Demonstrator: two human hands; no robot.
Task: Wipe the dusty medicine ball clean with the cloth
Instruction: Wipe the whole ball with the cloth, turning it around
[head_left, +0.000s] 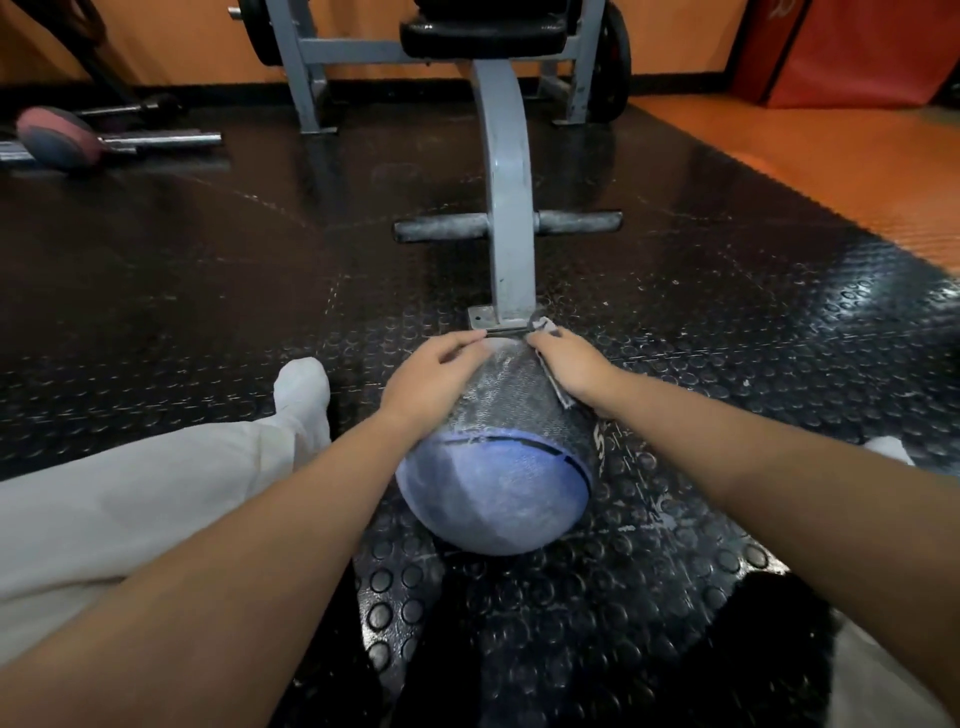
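The medicine ball sat on the black studded mat, between the seated person's spread legs. Its far side lay just short of the bolted foot plate of a grey machine post, so there was scarcely any room ahead of it. To either side the mat lay open. The left leg in pale trousers bounded it on one side, and an orange floor strip ran along the mat's right edge. A grey crossbar stuck out from both sides of the post, above the floor.

On the ball's black right flank I could see white lettering, but it was too skewed to read (perhaps an S, no more).

The near half of the ball was pale blue with a chalky grey film. The far half was black, textured and streaked with dust, and a dark seam divided the two.

The left hand lay on the ball's upper left, fingers loosely bent over the curve and holding nothing. The right hand held a grey cloth against the upper right. A corner of it poked out past the fingertips and an edge showed under the palm.

Far to the left another ball, pink and grey, lay beside some steel bars.
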